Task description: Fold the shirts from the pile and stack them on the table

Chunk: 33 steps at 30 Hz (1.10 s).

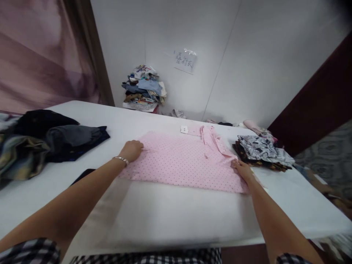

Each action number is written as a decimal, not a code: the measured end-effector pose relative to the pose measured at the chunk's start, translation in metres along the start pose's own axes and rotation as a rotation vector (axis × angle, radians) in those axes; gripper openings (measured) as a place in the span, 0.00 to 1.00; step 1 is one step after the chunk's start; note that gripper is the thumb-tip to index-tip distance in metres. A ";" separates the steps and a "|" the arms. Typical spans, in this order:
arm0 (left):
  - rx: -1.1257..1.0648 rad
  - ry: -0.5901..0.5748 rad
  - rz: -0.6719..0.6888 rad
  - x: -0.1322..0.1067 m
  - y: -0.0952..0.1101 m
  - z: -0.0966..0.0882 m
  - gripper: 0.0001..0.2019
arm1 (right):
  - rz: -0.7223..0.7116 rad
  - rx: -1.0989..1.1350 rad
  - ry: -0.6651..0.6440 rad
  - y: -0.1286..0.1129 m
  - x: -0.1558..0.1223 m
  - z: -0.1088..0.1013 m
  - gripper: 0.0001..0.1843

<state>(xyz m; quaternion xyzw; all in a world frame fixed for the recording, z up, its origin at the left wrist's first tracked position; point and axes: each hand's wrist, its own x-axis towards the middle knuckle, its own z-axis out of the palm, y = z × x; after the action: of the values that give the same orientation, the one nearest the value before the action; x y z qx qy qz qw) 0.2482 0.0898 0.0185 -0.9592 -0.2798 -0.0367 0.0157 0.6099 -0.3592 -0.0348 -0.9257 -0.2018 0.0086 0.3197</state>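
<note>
A pink shirt point(176, 161) with small dark dots lies sideways on the white table, its collar point(213, 139) toward the right. My left hand point(132, 150) grips the shirt's left end with closed fingers; a silver bracelet circles that wrist. At the right end, my right hand point(242, 169) pinches the fabric near the collar and shoulder. A white tag or card point(184, 129) shows at the shirt's far edge, beside a strip of pink cloth.
Dark and grey garments point(74, 139) are heaped at the left. A folded pile with a black-and-white print on top point(264, 150) sits at the right. Behind the table rises a tall clothes stack point(145, 88). A paper sign point(185, 61) hangs on the wall.
</note>
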 end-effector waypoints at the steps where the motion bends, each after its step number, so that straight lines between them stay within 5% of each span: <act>1: 0.004 0.032 -0.022 0.000 0.000 -0.003 0.17 | -0.001 -0.024 0.012 -0.002 0.000 0.000 0.30; 4: -0.010 0.110 -0.115 0.003 0.001 -0.007 0.20 | 0.013 -0.103 0.042 -0.005 0.003 0.003 0.28; 9: -0.077 0.080 -0.218 0.006 0.010 0.002 0.21 | 0.034 -0.211 0.051 -0.011 0.005 0.010 0.25; 13: -0.153 0.135 -0.074 -0.006 0.028 0.017 0.27 | 0.032 -0.247 0.034 -0.018 -0.002 0.010 0.25; 16: -0.164 0.019 0.061 -0.019 0.040 0.035 0.32 | 0.032 -0.251 0.000 -0.025 -0.005 0.004 0.24; 23: -0.132 0.027 0.064 -0.026 0.042 0.060 0.32 | -0.025 -0.235 -0.026 -0.064 0.022 -0.012 0.31; 28: -0.104 0.009 0.064 -0.026 0.041 0.059 0.33 | -0.144 -0.257 -0.069 -0.114 0.061 0.018 0.30; 33: -0.081 -0.040 0.041 -0.028 0.042 0.056 0.34 | -0.059 -0.274 -0.060 -0.139 0.102 0.052 0.23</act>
<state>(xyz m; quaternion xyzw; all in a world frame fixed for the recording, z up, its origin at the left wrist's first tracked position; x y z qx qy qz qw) 0.2510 0.0422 -0.0397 -0.9651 -0.2589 -0.0284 -0.0280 0.6446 -0.1911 0.0180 -0.9537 -0.2376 -0.0008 0.1846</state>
